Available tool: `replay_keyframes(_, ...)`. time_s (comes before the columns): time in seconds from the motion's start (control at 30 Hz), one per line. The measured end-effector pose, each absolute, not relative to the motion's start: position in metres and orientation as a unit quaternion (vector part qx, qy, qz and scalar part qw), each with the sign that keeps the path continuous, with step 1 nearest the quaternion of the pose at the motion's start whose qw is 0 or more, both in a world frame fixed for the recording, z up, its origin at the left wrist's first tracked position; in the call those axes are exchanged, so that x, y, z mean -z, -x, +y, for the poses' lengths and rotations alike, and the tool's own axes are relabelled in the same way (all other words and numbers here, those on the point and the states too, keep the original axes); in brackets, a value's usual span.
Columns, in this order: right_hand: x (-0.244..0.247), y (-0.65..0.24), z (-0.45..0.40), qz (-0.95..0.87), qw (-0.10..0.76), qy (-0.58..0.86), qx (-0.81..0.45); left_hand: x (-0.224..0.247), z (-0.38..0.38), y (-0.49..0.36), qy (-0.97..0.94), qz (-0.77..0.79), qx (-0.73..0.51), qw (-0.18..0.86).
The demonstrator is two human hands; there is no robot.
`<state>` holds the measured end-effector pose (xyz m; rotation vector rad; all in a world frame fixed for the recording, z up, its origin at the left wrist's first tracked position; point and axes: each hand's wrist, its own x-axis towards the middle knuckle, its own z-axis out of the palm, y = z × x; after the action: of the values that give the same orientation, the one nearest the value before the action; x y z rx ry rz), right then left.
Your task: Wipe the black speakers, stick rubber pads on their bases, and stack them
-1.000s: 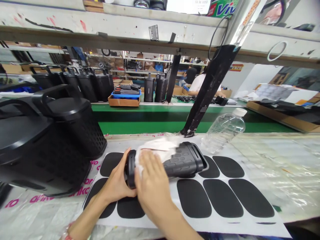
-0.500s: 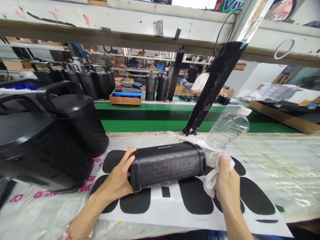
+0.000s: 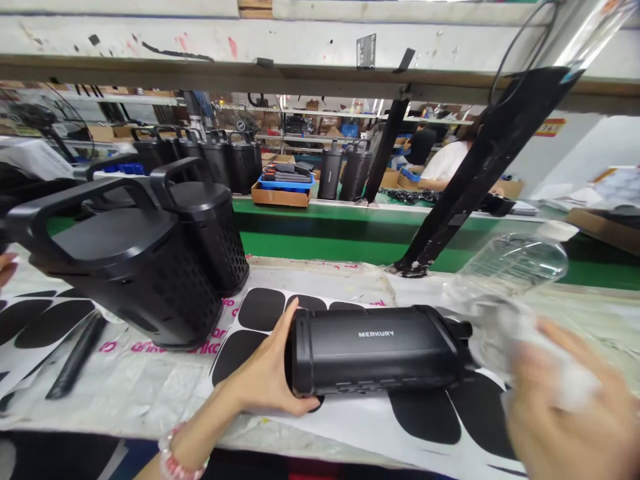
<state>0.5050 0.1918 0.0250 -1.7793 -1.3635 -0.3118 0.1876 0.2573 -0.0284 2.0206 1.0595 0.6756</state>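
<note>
A black speaker-like unit (image 3: 375, 350) marked MERKURY lies on its side on a white sheet (image 3: 350, 420) with black rounded shapes. My left hand (image 3: 273, 370) grips its left end, thumb below and fingers behind. At the right, my right hand (image 3: 565, 400), blurred by motion, holds a white cloth (image 3: 565, 373) away from the unit. Behind the cloth a clear plastic bottle (image 3: 520, 263) with a white cap leans to the right.
Two black units with handles (image 3: 135, 267) stand at the left, beside a black rod (image 3: 77, 357). A slanted black post (image 3: 480, 167) rises behind the table, before a green conveyor (image 3: 320, 233). Another person's fingers (image 3: 6, 267) show at the left edge.
The unit has rolled so its lettering faces me. My right hand and the cloth have moved right, off its right end. The view has shifted left.
</note>
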Motion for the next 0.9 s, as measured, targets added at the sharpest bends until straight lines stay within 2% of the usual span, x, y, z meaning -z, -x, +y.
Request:
replay_keyframes(0.13, -0.007, -0.417, 0.204, -0.773, 0.305, 0.512, 0.219, 0.034, 0.256, -0.186, -0.806, 0.399, -0.265, 0.348)
replay_keyframes(0.2, -0.001, -0.369, 0.205, -0.816, 0.301, 0.456, 0.191, 0.037, 0.257, -0.185, -0.812, 0.391, -0.267, 0.340)
replay_keyframes(0.3, 0.003, -0.346, 0.201, -0.829, 0.306, 0.445, 0.147, 0.039, 0.257, -0.184, -0.809, 0.393, -0.272, 0.341)
replay_keyframes(0.37, 0.006, -0.374, 0.199, -0.819, 0.297, 0.459, 0.175, 0.037, 0.256, -0.184, -0.802, 0.408, -0.274, 0.340)
replay_keyframes(0.47, 0.010, -0.442, 0.199, -0.733, 0.293, 0.556, 0.258, 0.033, 0.255, -0.185, -0.797, 0.427, -0.269, 0.332)
replay_keyframes(0.57, 0.011, -0.468, 0.201, -0.695, 0.300, 0.595, 0.270, 0.033, 0.256, -0.187, -0.802, 0.426, -0.265, 0.324)
replay_keyframes(0.67, 0.009, -0.422, 0.199, -0.738, 0.309, 0.544, 0.253, 0.037, 0.257, -0.187, -0.804, 0.419, -0.273, 0.321)
replay_keyframes(0.8, 0.004, -0.349, 0.199, -0.800, 0.349, 0.465, 0.150, 0.042, 0.256, -0.185, -0.810, 0.406, -0.286, 0.311)
replay_keyframes(0.9, -0.001, -0.364, 0.210, -0.785, 0.345, 0.485, 0.171, 0.041, 0.255, -0.185, -0.803, 0.419, -0.290, 0.308)
